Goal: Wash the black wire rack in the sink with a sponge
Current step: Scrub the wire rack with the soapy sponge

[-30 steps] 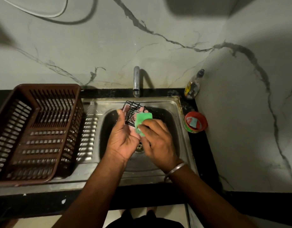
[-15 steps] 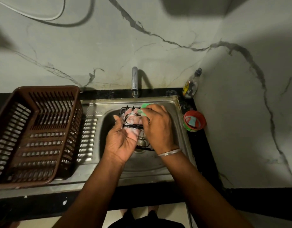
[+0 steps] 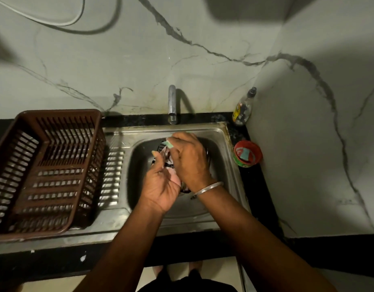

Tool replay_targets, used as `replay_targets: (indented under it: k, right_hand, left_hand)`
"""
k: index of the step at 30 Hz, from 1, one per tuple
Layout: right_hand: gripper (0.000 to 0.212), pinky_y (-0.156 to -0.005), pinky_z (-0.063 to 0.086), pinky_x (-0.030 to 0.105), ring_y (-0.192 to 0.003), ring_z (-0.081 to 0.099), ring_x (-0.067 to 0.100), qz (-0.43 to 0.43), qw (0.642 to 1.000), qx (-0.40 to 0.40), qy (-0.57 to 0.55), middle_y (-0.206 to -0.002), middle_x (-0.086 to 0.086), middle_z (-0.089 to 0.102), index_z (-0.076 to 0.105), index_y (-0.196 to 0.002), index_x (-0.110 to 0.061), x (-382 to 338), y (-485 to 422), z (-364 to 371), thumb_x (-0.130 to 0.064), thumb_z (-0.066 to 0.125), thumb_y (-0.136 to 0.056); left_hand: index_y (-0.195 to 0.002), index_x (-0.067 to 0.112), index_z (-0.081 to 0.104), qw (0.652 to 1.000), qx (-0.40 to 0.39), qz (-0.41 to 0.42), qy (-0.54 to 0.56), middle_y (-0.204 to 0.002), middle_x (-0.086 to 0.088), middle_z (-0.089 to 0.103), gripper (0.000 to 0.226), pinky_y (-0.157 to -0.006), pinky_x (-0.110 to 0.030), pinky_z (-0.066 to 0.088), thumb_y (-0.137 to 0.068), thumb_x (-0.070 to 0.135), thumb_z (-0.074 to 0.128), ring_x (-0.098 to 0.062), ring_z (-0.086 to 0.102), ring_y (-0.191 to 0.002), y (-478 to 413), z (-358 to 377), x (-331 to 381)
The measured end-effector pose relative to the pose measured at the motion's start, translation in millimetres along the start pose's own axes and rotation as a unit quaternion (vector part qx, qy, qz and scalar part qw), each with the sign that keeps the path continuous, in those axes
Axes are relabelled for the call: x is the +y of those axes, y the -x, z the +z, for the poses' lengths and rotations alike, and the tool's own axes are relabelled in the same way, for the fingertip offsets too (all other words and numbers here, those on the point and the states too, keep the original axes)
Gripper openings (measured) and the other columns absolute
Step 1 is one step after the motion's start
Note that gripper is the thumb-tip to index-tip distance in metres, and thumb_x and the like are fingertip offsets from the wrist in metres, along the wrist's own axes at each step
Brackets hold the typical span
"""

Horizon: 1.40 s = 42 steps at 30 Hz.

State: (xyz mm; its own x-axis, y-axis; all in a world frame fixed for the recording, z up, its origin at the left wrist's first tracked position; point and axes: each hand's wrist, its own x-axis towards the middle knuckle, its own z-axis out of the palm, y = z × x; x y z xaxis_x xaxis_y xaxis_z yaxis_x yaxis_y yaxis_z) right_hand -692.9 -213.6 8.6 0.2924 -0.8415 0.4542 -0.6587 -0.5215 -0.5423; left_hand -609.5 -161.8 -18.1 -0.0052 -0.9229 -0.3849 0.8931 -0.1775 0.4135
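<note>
Both hands are over the bowl of the steel sink (image 3: 223, 165). My left hand (image 3: 162, 186) holds the black wire rack (image 3: 162, 147) from below, palm up; only a few of its wires show between the hands. My right hand (image 3: 189, 159) lies on top of the rack, fingers closed on a green sponge (image 3: 169, 144), of which a small corner peeks out at the fingertips near the rack's far end. Most of the rack is hidden under my right hand.
A brown plastic dish basket (image 3: 45, 171) stands on the drainboard to the left. The tap (image 3: 172, 104) rises behind the sink. A clear bottle (image 3: 243, 108) stands in the back right corner, and a red tub (image 3: 247, 153) with a green pad sits right of the sink.
My right hand has slid the sponge from the rack's near part to its far end, covering more of the rack. My left hand has stayed under the rack.
</note>
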Motion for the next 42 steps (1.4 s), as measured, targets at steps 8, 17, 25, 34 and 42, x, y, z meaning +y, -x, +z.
replay_targets:
  k: [8, 17, 25, 34, 42]
  right_hand:
    - [0.027, -0.093, 0.059, 0.038, -0.105, 0.071, 0.029, -0.026, 0.999, 0.027, -0.007, -0.112, 0.015, 0.075, 0.077, -0.112, -0.001, 3.0, -2.7, -11.8, -0.009, 0.056, -0.098]
    - [0.034, -0.110, 0.053, 0.042, -0.125, 0.067, 0.025, -0.095, 0.994, -0.038, 0.040, -0.130, 0.014, 0.072, 0.076, -0.122, -0.005, 33.7, 21.2, -29.6, -0.004, 0.055, -0.095]
    - [0.031, -0.110, 0.052, 0.046, -0.124, 0.068, 0.029, -0.138, 0.989, 0.000, 0.061, -0.128, 0.017, 0.072, 0.077, -0.118, -0.003, 55.5, 27.6, -39.4, -0.006, 0.055, -0.096]
    - [0.033, -0.106, 0.054, 0.048, -0.119, 0.070, 0.027, -0.068, 0.995, 0.061, -0.027, -0.124, 0.016, 0.074, 0.078, -0.116, 0.000, 58.3, 37.5, -40.2, -0.003, 0.052, -0.096]
    - [0.030, -0.105, 0.056, 0.042, -0.122, 0.069, 0.023, -0.016, 0.994, 0.107, -0.012, -0.128, 0.014, 0.073, 0.076, -0.123, -0.004, 40.7, 59.0, -29.0, -0.007, 0.057, -0.099]
  left_hand:
    - [-0.132, 0.009, 0.065, 1.000, -0.005, 0.013, -0.021, -0.130, -0.016, 0.068, 0.049, -0.097, -0.043, 0.063, -0.112, 0.047, 0.041, -0.028, 0.067, -0.122, -0.1, 1.9, 8.8]
    - [-0.159, 0.002, 0.043, 0.998, 0.018, 0.026, 0.047, -0.155, -0.027, 0.054, 0.065, -0.115, -0.050, 0.050, -0.111, 0.045, 0.043, -0.036, 0.056, -0.142, -3.5, 4.0, 22.2]
    - [-0.162, 0.007, 0.041, 0.997, 0.025, 0.026, 0.073, -0.160, -0.026, 0.048, 0.066, -0.114, -0.053, 0.049, -0.109, 0.046, 0.047, -0.040, 0.051, -0.147, -10.1, 5.7, 27.9]
    - [-0.152, 0.007, 0.050, 0.994, 0.041, 0.051, 0.087, -0.155, -0.024, 0.056, 0.065, -0.108, -0.061, 0.051, -0.100, 0.047, 0.052, -0.042, 0.060, -0.138, -12.4, 5.6, 31.2]
    - [-0.150, 0.009, 0.052, 0.990, 0.046, 0.064, 0.116, -0.153, -0.025, 0.058, 0.059, -0.121, -0.059, 0.037, -0.109, 0.051, 0.043, -0.041, 0.058, -0.140, -18.6, 2.1, 33.4]
